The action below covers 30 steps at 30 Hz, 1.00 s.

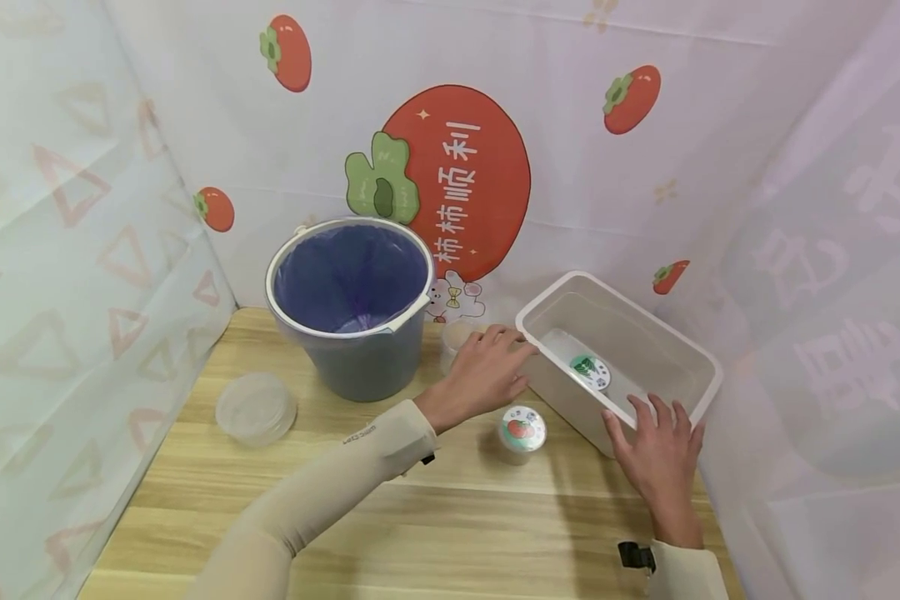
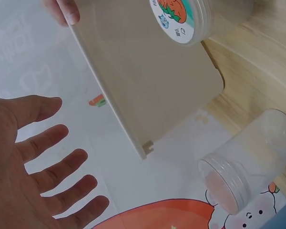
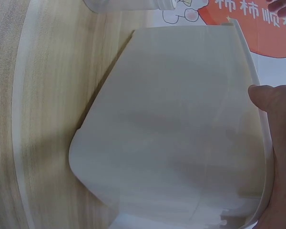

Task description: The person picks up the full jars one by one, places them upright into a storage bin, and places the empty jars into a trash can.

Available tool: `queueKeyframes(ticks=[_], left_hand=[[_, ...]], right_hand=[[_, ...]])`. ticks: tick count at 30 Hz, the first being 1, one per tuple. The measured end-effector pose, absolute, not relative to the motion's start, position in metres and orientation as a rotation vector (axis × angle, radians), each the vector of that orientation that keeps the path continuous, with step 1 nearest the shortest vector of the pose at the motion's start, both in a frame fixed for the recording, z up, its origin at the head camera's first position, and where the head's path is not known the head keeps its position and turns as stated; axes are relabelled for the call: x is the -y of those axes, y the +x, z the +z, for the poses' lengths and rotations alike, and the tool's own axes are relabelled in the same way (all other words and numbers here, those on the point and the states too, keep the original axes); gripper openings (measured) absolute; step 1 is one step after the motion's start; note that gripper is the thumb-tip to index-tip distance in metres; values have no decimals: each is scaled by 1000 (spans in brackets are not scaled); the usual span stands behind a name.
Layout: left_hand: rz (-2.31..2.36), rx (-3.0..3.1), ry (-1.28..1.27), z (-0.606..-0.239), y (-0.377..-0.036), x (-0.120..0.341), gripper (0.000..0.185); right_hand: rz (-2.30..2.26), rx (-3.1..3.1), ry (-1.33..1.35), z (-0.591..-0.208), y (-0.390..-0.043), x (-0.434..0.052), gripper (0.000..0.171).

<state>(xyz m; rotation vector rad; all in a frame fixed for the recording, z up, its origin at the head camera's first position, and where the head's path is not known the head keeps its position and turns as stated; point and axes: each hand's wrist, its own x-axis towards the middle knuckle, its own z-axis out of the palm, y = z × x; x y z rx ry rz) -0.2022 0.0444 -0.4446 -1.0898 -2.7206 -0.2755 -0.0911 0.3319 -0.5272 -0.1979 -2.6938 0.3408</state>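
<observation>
A beige rectangular bin (image 1: 551, 392) stands at the right, with a round lid bearing a green vegetable picture (image 1: 591, 372) inside it. My right hand (image 1: 660, 458) holds the bin's near rim, the thumb (image 3: 261, 98) against the outer wall and the fingers over the inside. Past the bin's left rim hovers my left hand (image 1: 487, 375); its fingers are spread and hold nothing in the left wrist view. On the table between my arms sits a clear jar with a red fruit on its lid (image 1: 521, 433).
A grey-blue bucket (image 1: 363, 375) lined with a dark blue bag stands at the back left. Left of it is a low clear round container (image 1: 255, 408). Another clear jar (image 2: 248, 167) stands between bucket and bin. Printed cloth walls (image 1: 570, 167) enclose the wooden table (image 1: 435, 533).
</observation>
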Motion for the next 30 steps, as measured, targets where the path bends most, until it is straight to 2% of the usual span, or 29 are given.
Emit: queueKeyframes(ticks=[19, 30], left_hand=[[-301, 2624, -1006, -421, -198, 12, 41], [-310, 2609, -875, -391, -202, 48, 43]], right_hand=[[362, 2677, -184, -529, -91, -332, 58], [370, 2690, -197, -530, -93, -333, 57]])
